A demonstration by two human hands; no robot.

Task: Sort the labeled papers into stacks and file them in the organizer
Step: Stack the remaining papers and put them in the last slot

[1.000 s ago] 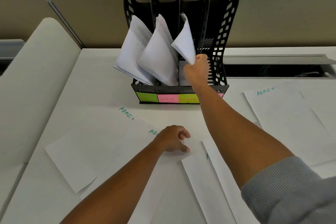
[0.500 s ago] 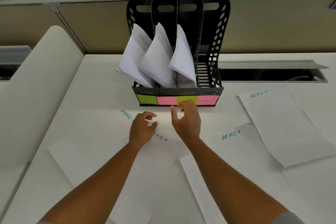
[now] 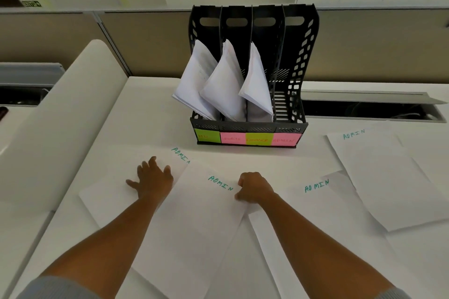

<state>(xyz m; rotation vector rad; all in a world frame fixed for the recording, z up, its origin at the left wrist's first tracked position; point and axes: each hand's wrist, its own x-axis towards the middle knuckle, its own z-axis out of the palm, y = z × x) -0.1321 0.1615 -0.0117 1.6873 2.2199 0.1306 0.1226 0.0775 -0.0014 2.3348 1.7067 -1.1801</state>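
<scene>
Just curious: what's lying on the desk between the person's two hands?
In the head view, a sheet marked ADMIN lies between the left hand and right hand.

The organizer (image 3: pixel 298 60) is black with perforated, slotted side walls, and its front carries sticky labels (image 3: pixel 247 139) alternating lime green and pink with faint reddish writing. White papers (image 3: pixel 192 221) on the white table (image 3: pixel 145 109) bear "ADMIN" in green handwriting. The person's sleeves (image 3: pixel 58 289) are ribbed grey.

White ADMIN sheets (image 3: pixel 194 221) scattered flat, black organizer (image 3: pixel 250 126) upright, three slots filled
</scene>
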